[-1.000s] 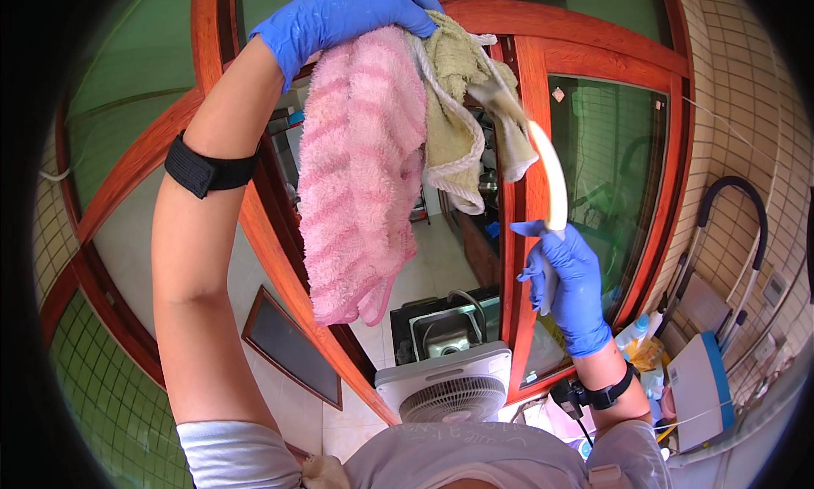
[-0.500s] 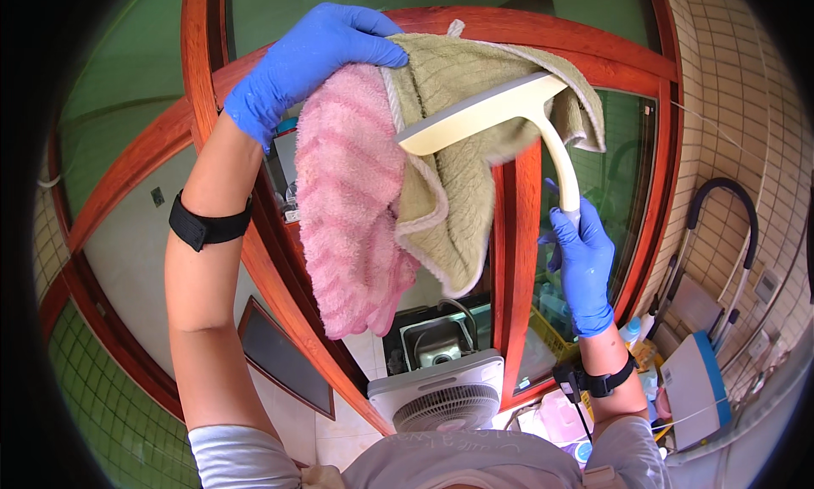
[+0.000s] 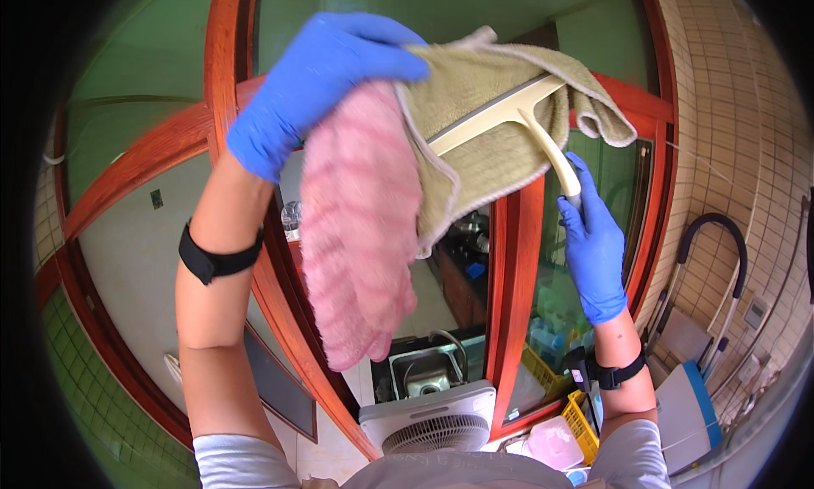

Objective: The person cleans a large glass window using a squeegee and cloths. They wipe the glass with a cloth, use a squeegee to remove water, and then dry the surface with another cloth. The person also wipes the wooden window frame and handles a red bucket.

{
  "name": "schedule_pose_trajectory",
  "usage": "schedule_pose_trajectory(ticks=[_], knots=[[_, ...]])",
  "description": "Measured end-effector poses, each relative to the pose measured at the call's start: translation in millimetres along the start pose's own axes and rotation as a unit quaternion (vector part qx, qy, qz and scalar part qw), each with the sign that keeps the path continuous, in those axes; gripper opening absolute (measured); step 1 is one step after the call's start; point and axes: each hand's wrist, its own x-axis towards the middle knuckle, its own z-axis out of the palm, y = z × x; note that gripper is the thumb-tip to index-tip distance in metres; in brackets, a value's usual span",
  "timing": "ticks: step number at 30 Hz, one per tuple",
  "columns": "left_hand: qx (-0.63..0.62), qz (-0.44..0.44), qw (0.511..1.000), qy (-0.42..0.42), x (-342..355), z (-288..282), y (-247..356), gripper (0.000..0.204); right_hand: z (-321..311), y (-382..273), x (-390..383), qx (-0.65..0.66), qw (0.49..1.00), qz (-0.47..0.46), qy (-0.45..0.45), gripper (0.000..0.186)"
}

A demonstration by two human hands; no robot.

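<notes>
My left hand [image 3: 339,82], in a blue glove, is raised and closed on a green towel [image 3: 500,167] and a fluffy pink towel [image 3: 360,226]. The pink one hangs down below it; the green one spreads to the right, with a pale trim. A cream squeegee [image 3: 500,111] lies against the green towel, its left end partly under the cloth. Lower on the right, my right hand [image 3: 596,243], also gloved in blue, grips the squeegee's handle, which points down toward it.
Red wooden frames [image 3: 515,277] with glass panes stand before me. Below are a grey box fan [image 3: 437,425] and a metal sink [image 3: 424,372]. At the right are a yellow basket [image 3: 581,425], a pink container [image 3: 555,442], a black-and-silver curved handle [image 3: 716,222] and a tiled wall [image 3: 721,133].
Both hands have shifted slightly right with the towels and squeegee. The green towel's lower hanging flap has swung up and wraps over the squeegee's left end.
</notes>
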Motion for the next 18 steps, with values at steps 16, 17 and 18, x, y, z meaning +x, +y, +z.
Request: schedule_pose_trajectory(ticks=[16,17,18], knots=[[-0.022,-0.127,0.991,0.022,-115.7,-4.0,0.4,0.035,38.9,-44.8,196.4,0.101,0.989,0.087,-0.068,0.050],[-0.023,-0.126,0.990,0.056,-124.3,-7.9,-5.0,0.034,47.0,-43.0,204.6,0.073,0.995,0.032,-0.062,0.050],[-0.044,-0.155,0.985,0.071,-131.7,-13.0,-4.9,0.030,55.3,-51.1,209.7,0.050,0.997,-0.026,-0.056,0.051]])
